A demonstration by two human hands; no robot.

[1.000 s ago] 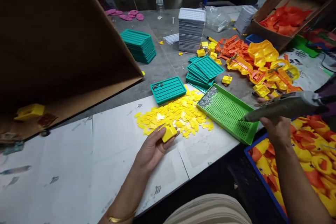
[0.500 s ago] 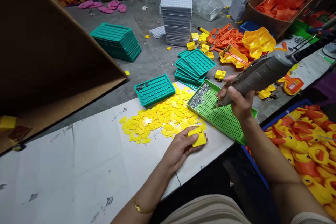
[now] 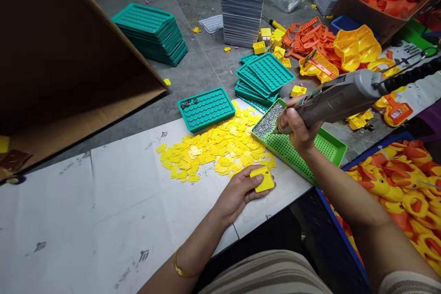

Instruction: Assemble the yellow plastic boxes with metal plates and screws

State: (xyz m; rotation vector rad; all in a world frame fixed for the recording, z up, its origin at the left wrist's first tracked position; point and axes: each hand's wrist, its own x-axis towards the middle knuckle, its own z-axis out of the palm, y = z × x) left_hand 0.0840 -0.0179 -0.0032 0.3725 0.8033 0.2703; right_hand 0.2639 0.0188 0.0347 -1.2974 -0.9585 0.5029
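A small yellow box [image 3: 263, 181] is held between the thumb and fingers of my left hand [image 3: 241, 189], above the white table sheet. My right hand [image 3: 299, 129] is wrapped round a grey power screwdriver [image 3: 339, 97], which is tilted with its tip low at the left. That tip is at the small silver screws [image 3: 269, 121] in the green perforated tray [image 3: 331, 145]; my fingers partly hide it. Many flat yellow pieces [image 3: 220, 149] lie spread on the sheet, left of the tray and just beyond my left hand.
Teal trays [image 3: 206, 109] and a white tray stack [image 3: 241, 9] stand farther back. An open cardboard box [image 3: 113, 119] juts in at left. Orange and yellow parts [image 3: 310, 39] lie at back right. A blue crate [image 3: 344, 239] of yellow toys [image 3: 396, 193] is at right.
My right hand has moved the screwdriver left and slightly up, from the bare holes of the green tray to the screws. The yellow box is turned slightly in my left hand. The view has tilted down.
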